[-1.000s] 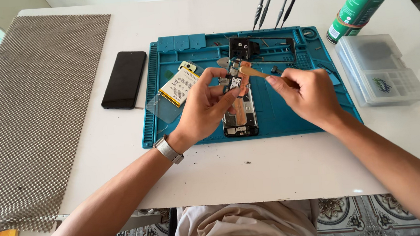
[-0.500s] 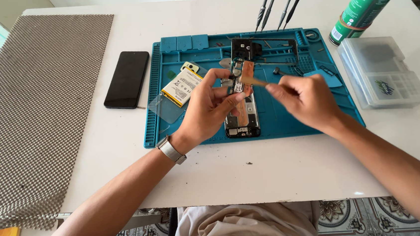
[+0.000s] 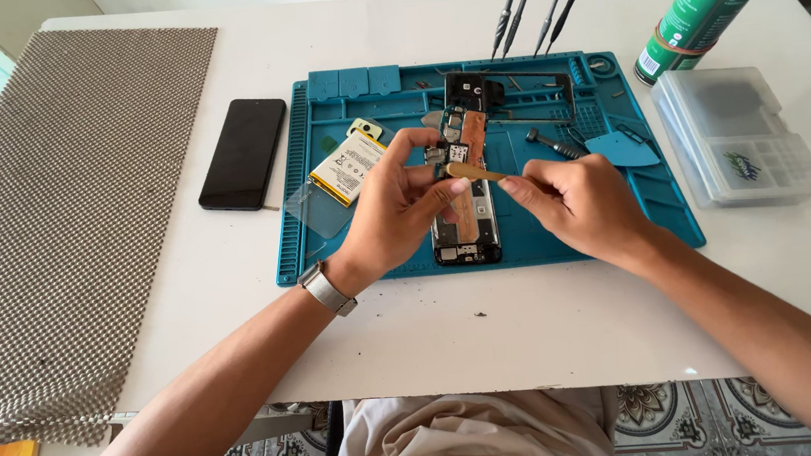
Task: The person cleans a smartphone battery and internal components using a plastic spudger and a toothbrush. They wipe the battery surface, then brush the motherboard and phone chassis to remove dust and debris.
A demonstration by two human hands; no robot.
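An opened phone [image 3: 467,215] with bare circuit boards lies lengthwise on the blue repair mat [image 3: 560,225]. My left hand [image 3: 394,208], a watch on its wrist, rests on the phone's left side and pinches a small dark part near the phone's upper end. My right hand [image 3: 582,202] is just right of the phone and holds a thin tan pry stick [image 3: 474,171] whose tip reaches my left fingers. A yellow-white battery [image 3: 348,168] lies on the mat left of my left hand.
A black phone [image 3: 242,154] lies left of the mat. Several screwdrivers [image 3: 533,10] stand at the mat's far edge. A green can [image 3: 706,6] and a clear parts box [image 3: 736,134] sit at right. A woven grey mat [image 3: 57,217] covers the table's left side.
Both hands stay at the phone; the stick's tip has shifted slightly under my left fingers. The view has barely drifted.
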